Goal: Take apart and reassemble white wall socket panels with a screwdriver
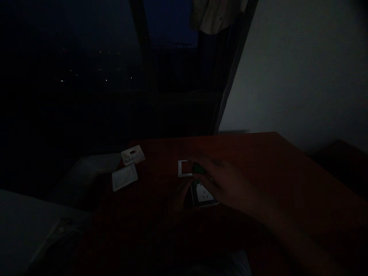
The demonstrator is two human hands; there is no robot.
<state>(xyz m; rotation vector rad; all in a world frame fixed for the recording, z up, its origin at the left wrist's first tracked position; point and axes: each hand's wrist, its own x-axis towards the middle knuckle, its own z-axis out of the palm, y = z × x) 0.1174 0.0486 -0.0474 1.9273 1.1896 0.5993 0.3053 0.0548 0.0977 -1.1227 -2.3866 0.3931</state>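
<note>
A white socket panel (pixel 204 193) with dark slots lay face up on the bench (pixel 258 157), set in a darker surround, its upper part covered by the right hand (pixel 228 184). A green piece (pixel 197 168) stood just above the panel's upper left part, between the thumb and forefinger of that hand; the fingers were drawn narrow around it, though its lower end was hidden, so whether it touched the panel could not be told. The left hand (pixel 179 197) was at the panel's left edge, thumb and finger curved towards it; it was too dark to tell whether those fingers gripped the edge or only rested by it. Just beyond the green piece, a white frame (pixel 179 168) with an open middle lay flat on the reddish bench, its right side hidden behind the right hand

Further left, near the bench's edge, lay a pale plate with a raised rim (pixel 125 177), and just behind it a second plate with a small rectangular hole (pixel 133 155). The right forearm (pixel 281 222) reached in from the lower right. Behind the bench rose a dark window (pixel 169 23) with small lights beyond the glass, a pale cloth (pixel 220 17) hanging at its top, and to the right a plain light wall (pixel 301 69)
</note>
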